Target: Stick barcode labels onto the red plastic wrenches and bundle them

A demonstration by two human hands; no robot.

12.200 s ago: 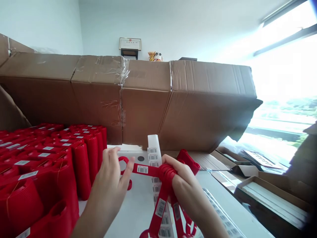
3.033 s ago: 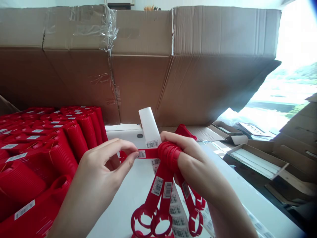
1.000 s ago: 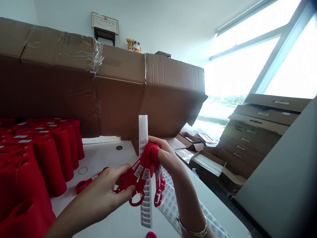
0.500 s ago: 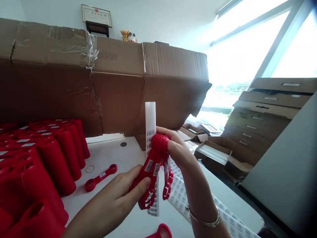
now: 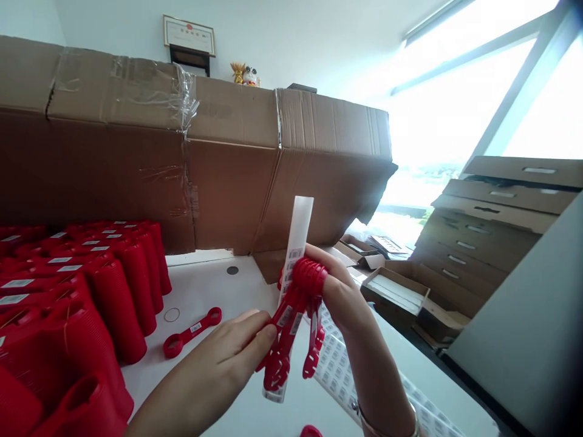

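A fanned bunch of red plastic pieces with ringed ends hangs from my right hand, whose closed fingers grip the upper rings. White barcode stickers show on several shanks. My right hand also keeps a strip of barcode labels tilted behind the bunch; its fingertips are hidden. My left hand pinches the lower part of the bunch between thumb and fingers, close to the stickers. On the table left of the hands lies a single red piece with a ring at each end and a barcode sticker.
Stacked red pieces in bundles fill the left side of the white table. A rubber band lies near them. A large cardboard box spans the back. Label sheets lie under my right forearm; boxes stand at right.
The label strip has tilted, its top leaning right. Both hands and the red bunch sit slightly further right in view, and the lower pieces have fanned apart differently. The camera view has shifted a little.
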